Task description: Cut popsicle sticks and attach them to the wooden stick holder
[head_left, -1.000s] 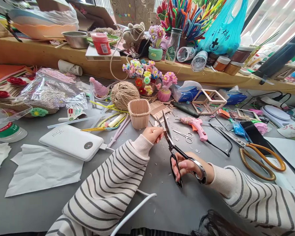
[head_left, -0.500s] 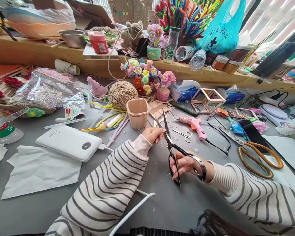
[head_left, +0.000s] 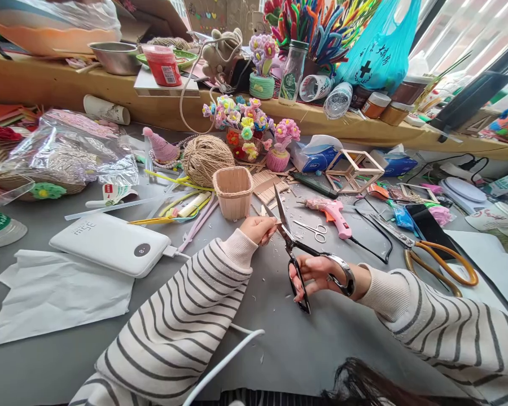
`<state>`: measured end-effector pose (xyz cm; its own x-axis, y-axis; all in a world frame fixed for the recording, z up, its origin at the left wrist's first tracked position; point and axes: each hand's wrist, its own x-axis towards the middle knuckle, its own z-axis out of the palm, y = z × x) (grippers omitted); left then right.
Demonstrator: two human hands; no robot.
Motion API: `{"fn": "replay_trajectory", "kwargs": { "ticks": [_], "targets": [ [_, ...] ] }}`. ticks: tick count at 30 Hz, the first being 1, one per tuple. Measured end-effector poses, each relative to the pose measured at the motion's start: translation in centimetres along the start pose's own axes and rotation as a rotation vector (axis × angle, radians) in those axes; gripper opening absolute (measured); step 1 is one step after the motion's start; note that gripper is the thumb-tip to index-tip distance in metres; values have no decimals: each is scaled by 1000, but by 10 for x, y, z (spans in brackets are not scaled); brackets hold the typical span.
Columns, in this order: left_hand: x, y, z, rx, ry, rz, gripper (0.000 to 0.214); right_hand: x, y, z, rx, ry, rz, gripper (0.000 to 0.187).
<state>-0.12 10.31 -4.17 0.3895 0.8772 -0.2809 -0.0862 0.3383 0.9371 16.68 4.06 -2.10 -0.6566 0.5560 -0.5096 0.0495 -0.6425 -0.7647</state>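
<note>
My right hand [head_left: 312, 275] has its fingers through the handles of large black-handled scissors [head_left: 288, 241]. The scissor blades are spread and point away from me. My left hand [head_left: 259, 229] is closed in a pinch beside the blades, its fingertips at their opening. What it pinches is too small and hidden to name. Just beyond that hand stands a small wooden-slat basket [head_left: 233, 194] with a twine-wrapped rim. Flat wooden sticks [head_left: 267, 187] lie behind it, and small scraps are scattered on the grey tabletop [head_left: 254, 316].
Right of the blades lie small scissors [head_left: 315, 230], a pink glue gun [head_left: 330, 215] and large brown-handled scissors [head_left: 438, 256]. A white power bank [head_left: 110, 243] with a cable is at left. Behind are a twine ball [head_left: 208, 159], crocheted flowers [head_left: 241, 121] and a wooden stick frame [head_left: 355, 170].
The whole view has shifted slightly, so things appear a little further left and higher. Both hands and the spread scissors keep nearly the same pose.
</note>
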Motion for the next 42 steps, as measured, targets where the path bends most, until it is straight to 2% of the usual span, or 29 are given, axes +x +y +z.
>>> {"fn": "replay_trajectory", "kwargs": {
  "ticks": [5, 12, 14, 20, 30, 35, 38, 42],
  "targets": [
    [2, -2, -1, -12, -8, 28, 40, 0, 3, 5, -51, 105, -49, 29],
    [3, -3, -2, -17, 44, 39, 38, -2, -2, 9, -160, 205, -33, 33],
    [3, -2, -1, -19, 45, 29, 39, -2, -2, 8, -149, 199, -37, 34],
    [3, 2, -1, -40, 30, 3, 42, 5, -3, 7, -9, 58, 18, 43],
    [2, -2, -1, -40, 65, 44, 41, 3, -8, 23, -100, 227, -8, 31],
    [-1, -3, 4, 19, 55, 57, 38, 7, -7, 15, -186, 343, -63, 26],
    [-3, -4, 5, 102, 13, 83, 36, 10, -5, 8, -204, 328, -89, 28],
    [-4, -1, 1, 61, 74, 194, 36, 14, -1, -1, -323, 333, -59, 29]
  ]
}}
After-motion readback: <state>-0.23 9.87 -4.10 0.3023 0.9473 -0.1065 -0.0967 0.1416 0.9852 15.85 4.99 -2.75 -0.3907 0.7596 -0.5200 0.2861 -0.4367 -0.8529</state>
